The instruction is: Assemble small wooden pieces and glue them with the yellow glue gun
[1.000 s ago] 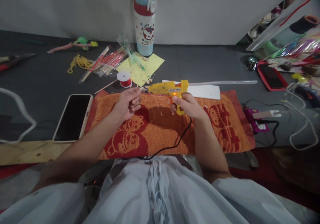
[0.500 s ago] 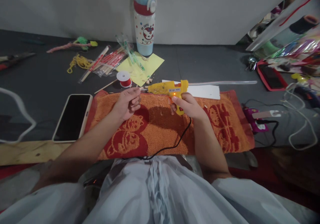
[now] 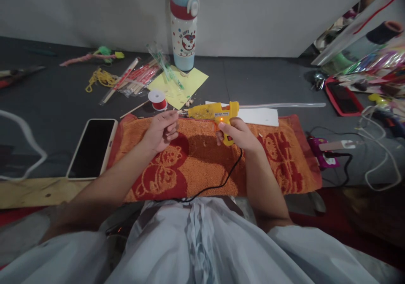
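Observation:
My right hand [image 3: 238, 134] is wrapped round the handle of a yellow glue gun [image 3: 205, 111], whose small orange light glows. A long clear glue stick [image 3: 281, 105] sticks out of its back to the right. The nozzle points left and meets the fingertips of my left hand [image 3: 163, 128]. There the thumb and forefinger pinch a small pale piece, too small to name. Both hands are above an orange and red towel [image 3: 209, 166], and the gun's black cord [image 3: 218, 187] runs down across it. A white card [image 3: 257, 116] lies behind the gun.
Behind my left hand are a spool of red thread [image 3: 157, 100], a yellow paper [image 3: 193, 81], wrapped chopsticks [image 3: 136, 77] and a bottle [image 3: 183, 31]. A phone [image 3: 92, 149] lies left of the towel. At right are a purple power socket [image 3: 319, 151], a red-cased phone [image 3: 343, 96] and cables.
Almost nothing differs. The hands and the glue gun keep the same pose, and the whole view has shifted very slightly.

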The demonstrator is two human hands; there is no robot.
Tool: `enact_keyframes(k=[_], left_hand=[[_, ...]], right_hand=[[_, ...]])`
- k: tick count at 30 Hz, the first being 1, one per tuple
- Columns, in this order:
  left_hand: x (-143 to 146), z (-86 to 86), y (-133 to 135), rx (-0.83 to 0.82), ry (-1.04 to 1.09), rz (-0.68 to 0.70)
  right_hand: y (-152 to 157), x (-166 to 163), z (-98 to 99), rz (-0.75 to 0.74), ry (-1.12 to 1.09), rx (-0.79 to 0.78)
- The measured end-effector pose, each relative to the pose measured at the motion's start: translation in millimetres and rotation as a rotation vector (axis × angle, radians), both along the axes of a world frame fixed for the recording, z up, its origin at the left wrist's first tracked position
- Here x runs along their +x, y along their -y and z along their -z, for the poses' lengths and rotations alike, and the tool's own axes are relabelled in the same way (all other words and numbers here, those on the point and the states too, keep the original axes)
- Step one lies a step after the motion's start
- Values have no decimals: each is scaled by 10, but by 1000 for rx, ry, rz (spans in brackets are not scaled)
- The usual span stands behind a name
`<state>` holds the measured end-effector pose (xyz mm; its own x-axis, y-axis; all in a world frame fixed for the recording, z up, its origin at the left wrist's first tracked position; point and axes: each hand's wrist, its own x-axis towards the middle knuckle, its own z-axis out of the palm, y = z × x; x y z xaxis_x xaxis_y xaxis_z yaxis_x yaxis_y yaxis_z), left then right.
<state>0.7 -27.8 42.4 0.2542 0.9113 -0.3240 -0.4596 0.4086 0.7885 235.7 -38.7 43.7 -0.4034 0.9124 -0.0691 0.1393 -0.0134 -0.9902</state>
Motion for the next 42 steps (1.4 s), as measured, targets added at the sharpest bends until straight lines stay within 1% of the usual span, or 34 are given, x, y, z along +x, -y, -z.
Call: enact_keyframes(k=[5,13,16,21,27,37,42], left_hand=[[5,11,0,24,11,4],[8,18,8,28,-6,8],[4,21,5,34,-7,9],[5,29,-2,22,-13,5],[11,33,5,26,-20,6],[7,9,12,32,4,6],[9,8,10,17,-21,-2]], right_hand=[[3,18,13,29,-18,1],[1,29,43,20,-26,-1],[2,34,36,33,-25,-2],[4,29,15,7,-11,-12],[-3,26,40,18,-24,4],[1,59,20,12,-19,-7],[6,82,23,26,-48,36]])
